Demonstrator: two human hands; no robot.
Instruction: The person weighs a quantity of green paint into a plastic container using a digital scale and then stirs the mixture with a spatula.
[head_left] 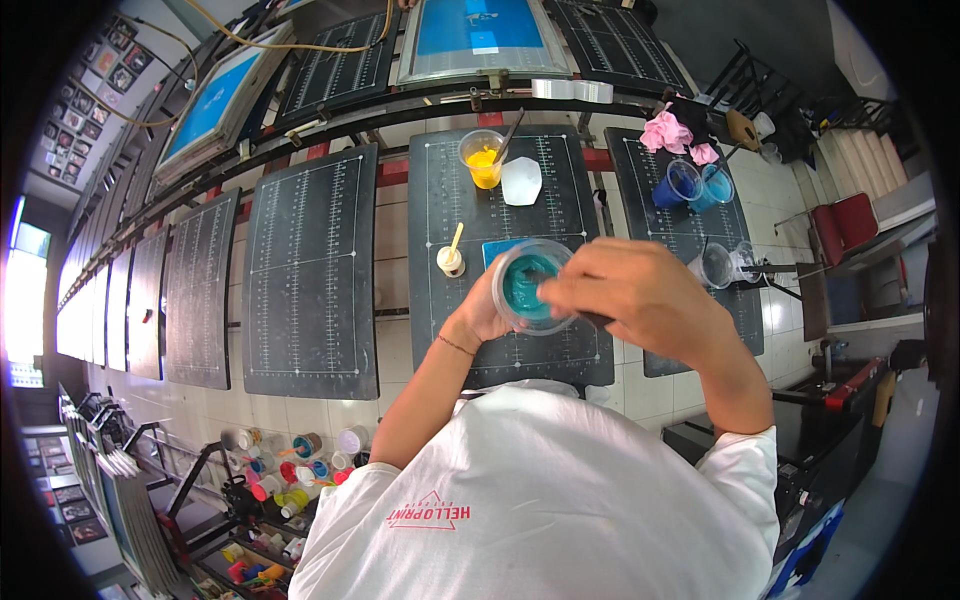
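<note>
My left hand (482, 310) is wrapped round a clear plastic cup (540, 328) of thick teal ink (522, 290), raised above the dark gridded board (470, 345). Over the cup's mouth, my right hand (645, 295) grips a stirring tool with a dark handle (597, 321). Its lower end dips into the ink; fingers and tool are partly blurred. A flat blue thing (497, 250) shows behind the cup, mostly covered. Farther back are a cup of yellow ink (486, 176) with a dark stirrer, and a white lid-like piece (522, 183). Left of the cup sits a small jar (451, 263) with a pale stick.
The right-hand board holds dark-blue (677, 186) and light-blue ink cups (713, 188), crumpled pink paper (666, 131) and clear cups (713, 266). Framed blue screens (480, 28) lie beyond a metal rail. Several ink pots (305, 445) stand lower left. A red chair (843, 235) is at right.
</note>
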